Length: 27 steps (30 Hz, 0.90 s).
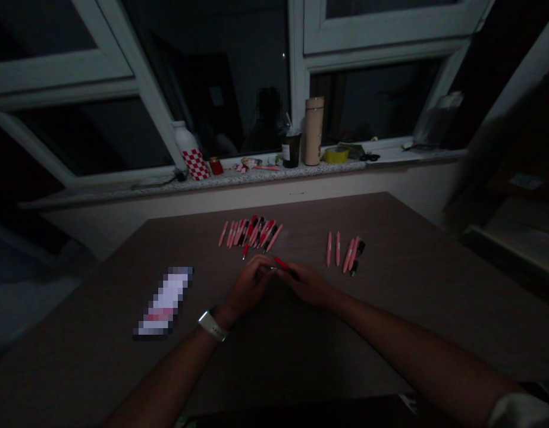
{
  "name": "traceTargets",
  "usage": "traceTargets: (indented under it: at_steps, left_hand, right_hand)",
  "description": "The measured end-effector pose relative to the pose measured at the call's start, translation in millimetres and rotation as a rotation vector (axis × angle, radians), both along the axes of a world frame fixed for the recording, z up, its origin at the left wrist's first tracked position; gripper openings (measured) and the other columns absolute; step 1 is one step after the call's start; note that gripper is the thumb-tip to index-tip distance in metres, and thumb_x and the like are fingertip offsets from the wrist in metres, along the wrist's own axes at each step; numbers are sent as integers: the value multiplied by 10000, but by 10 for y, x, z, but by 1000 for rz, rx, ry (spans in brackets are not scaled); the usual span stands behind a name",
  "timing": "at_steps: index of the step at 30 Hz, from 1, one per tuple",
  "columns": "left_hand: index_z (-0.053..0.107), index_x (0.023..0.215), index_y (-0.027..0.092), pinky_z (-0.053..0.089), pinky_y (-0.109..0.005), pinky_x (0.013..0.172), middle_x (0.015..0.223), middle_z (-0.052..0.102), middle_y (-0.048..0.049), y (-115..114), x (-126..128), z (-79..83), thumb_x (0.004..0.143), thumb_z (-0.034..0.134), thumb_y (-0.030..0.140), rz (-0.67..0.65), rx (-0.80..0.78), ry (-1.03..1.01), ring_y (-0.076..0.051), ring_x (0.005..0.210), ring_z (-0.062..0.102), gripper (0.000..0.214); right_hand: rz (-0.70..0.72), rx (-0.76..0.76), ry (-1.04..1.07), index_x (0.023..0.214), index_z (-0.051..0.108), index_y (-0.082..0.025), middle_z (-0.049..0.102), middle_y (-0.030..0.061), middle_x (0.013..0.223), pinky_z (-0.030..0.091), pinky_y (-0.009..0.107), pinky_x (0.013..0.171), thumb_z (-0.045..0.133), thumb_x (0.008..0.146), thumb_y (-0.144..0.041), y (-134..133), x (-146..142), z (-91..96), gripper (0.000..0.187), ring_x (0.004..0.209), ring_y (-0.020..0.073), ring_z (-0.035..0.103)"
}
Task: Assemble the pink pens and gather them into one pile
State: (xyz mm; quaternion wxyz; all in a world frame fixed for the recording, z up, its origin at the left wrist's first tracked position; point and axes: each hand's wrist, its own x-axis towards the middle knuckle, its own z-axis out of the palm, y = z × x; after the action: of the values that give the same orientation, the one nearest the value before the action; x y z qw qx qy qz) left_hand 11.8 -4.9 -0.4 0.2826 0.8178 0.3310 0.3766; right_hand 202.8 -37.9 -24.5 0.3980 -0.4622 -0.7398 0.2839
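Both my hands meet over the middle of the brown table (390, 309). My left hand (248, 288), with a pale watch at the wrist, is closed in a pinch at one end of a red and black pen (284, 266). My right hand (308, 284) is closed round the same pen from the other side. Just beyond my hands lies a row of several pink, red and black pens (251, 233). To the right lies a smaller group of pink pens (343, 252) with two small black caps beside them.
A blurred flat rectangular object (165, 303) lies on the table to the left. The windowsill behind carries a red-checked white bottle (190, 151), a dark cup (291, 150), a tall beige flask (314, 131) and a yellow tape roll (336, 155). The room is dim.
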Motion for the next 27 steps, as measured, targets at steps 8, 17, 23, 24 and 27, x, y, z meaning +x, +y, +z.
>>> traceTargets:
  at_steps: [8, 17, 23, 24, 27]
  left_hand:
    - [535, 957, 173, 442, -212, 557, 914, 653, -37, 40, 4, -34, 851, 627, 381, 162, -272, -327, -95, 616, 551, 252]
    - [550, 969, 180, 392, -189, 492, 658, 547, 44, 33, -8, 24, 846, 611, 399, 200, -275, -349, -92, 537, 507, 259]
    - [556, 986, 180, 379, -191, 494, 606, 517, 57, 25, -24, 23, 855, 600, 402, 188, -260, -320, -96, 525, 498, 261]
    - [557, 984, 181, 377, -191, 492, 610, 519, 56, 20, -24, 28, 858, 596, 403, 180, -262, -322, -95, 523, 495, 259]
    - [558, 972, 180, 375, -192, 490, 614, 513, 55, 8, -23, 40, 865, 588, 414, 174, -256, -344, -92, 520, 484, 259]
  right_hand:
    - [-8, -18, -50, 1045, 580, -176, 638, 27, 847, 395, 253, 692, 308, 1024, -391, -63, -6, 80, 347, 721, 142, 564]
    - [50, 11, -85, 1133, 597, -190, 680, 63, 1012, 428, 279, 781, 326, 1020, -377, -64, -10, 93, 348, 865, 172, 617]
    - [41, 13, -107, 1138, 604, -188, 688, 66, 984, 431, 285, 773, 333, 1017, -381, -77, -16, 100, 354, 856, 181, 624]
    - [38, 13, -107, 1142, 605, -190, 689, 68, 999, 433, 289, 782, 336, 1016, -383, -77, -18, 101, 354, 869, 184, 625]
    - [36, 7, -100, 1151, 603, -190, 692, 70, 1017, 437, 292, 791, 334, 1016, -387, -74, -21, 102, 360, 883, 186, 630]
